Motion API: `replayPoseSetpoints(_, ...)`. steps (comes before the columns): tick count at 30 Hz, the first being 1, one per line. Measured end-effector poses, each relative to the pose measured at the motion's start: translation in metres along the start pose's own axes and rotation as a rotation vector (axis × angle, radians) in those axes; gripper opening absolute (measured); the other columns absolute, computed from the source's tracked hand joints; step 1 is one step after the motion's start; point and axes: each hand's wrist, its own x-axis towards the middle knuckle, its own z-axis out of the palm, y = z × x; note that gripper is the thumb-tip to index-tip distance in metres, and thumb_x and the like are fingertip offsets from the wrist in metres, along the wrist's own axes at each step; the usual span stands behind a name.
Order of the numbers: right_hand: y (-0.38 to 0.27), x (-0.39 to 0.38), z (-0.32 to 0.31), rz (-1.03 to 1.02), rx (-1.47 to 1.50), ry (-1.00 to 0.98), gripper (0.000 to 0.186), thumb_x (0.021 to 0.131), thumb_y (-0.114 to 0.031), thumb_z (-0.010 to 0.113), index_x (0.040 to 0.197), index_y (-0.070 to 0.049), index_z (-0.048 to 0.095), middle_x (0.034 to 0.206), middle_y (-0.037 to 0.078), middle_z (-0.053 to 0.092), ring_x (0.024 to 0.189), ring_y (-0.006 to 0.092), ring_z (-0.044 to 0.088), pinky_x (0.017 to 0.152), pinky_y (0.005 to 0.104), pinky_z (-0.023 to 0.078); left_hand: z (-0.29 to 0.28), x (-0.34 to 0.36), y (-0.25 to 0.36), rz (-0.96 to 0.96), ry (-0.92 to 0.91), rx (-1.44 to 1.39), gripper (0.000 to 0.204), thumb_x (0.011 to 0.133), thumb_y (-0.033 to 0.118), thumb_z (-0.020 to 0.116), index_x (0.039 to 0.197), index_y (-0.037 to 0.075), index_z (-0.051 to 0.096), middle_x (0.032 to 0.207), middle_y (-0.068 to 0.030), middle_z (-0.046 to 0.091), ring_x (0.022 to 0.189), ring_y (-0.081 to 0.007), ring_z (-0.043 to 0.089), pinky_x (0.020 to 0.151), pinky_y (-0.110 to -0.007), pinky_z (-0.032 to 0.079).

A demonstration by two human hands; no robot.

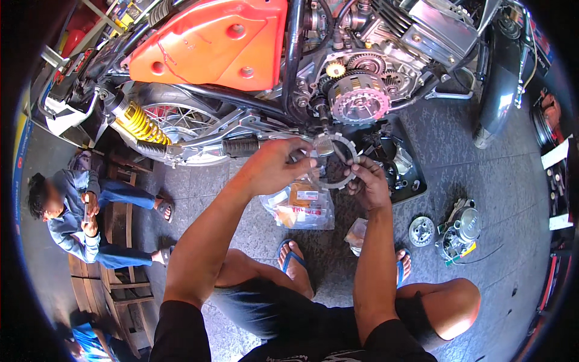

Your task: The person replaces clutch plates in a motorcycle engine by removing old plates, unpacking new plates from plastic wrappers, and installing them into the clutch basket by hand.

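Motorbike is standing with its engine already opened up, loose parts are lying in the tray, the drum is showing. Left hand and right hand are pinching a toothed ring by the tray's left edge, so it's sitting off the drum.

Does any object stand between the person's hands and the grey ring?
Nothing visible does: the left hand holds the grey ring by its left side, the right hand by its right side.

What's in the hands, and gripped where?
A notched grey ring, held by its rim: the left hand grips the left side, the right hand the right side.
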Motion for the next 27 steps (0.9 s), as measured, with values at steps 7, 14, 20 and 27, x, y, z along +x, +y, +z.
replayPoseSetpoints(7, -0.039, -0.021, 0.017, -0.138, 0.033, -0.107, 0.018, 0.089, -0.011, 0.066, 0.103, -0.002, 0.063, 0.082, 0.008, 0.068, 0.054, 0.0123, 0.061, 0.047, 0.0249, 0.053, 0.004, 0.007, 0.010, 0.103, 0.098, -0.146, 0.021, 0.092, 0.009, 0.065, 0.110, -0.002, 0.061, 0.098, -0.0040, 0.065, 0.086, -0.0092, 0.060, 0.078, -0.026, 0.050)
replayPoseSetpoints(14, -0.055, -0.034, 0.029, -0.178, 0.056, -0.155, 0.018, 0.089, -0.011, 0.066, 0.104, -0.002, 0.062, 0.082, 0.010, 0.067, 0.053, 0.0133, 0.061, 0.047, 0.0260, 0.053, 0.003, -0.005, 0.030, 0.053, 0.208, -0.289, 0.022, 0.094, 0.015, 0.065, 0.109, -0.001, 0.063, 0.088, -0.0027, 0.063, 0.072, -0.0093, 0.058, 0.066, -0.026, 0.048)
replayPoseSetpoints(20, -0.058, -0.043, 0.038, -0.191, 0.088, -0.163, 0.017, 0.090, -0.010, 0.065, 0.105, -0.003, 0.061, 0.087, 0.012, 0.067, 0.057, 0.0155, 0.063, 0.050, 0.0281, 0.056, 0.001, -0.014, 0.036, 0.027, 0.079, -0.396, 0.024, 0.095, 0.021, 0.064, 0.105, -0.001, 0.065, 0.086, -0.0029, 0.064, 0.072, -0.0099, 0.060, 0.065, -0.026, 0.051)
replayPoseSetpoints(27, -0.069, -0.050, 0.035, -0.244, 0.142, -0.282, 0.041, 0.082, 0.002, 0.048, 0.122, 0.008, 0.058, 0.103, 0.019, 0.068, 0.070, 0.0190, 0.066, 0.064, 0.0324, 0.060, 0.003, -0.013, 0.030, 0.062, 0.031, -0.496, 0.015, 0.093, 0.014, 0.065, 0.099, 0.001, 0.065, 0.089, -0.0046, 0.066, 0.075, -0.0116, 0.063, 0.066, -0.028, 0.053)
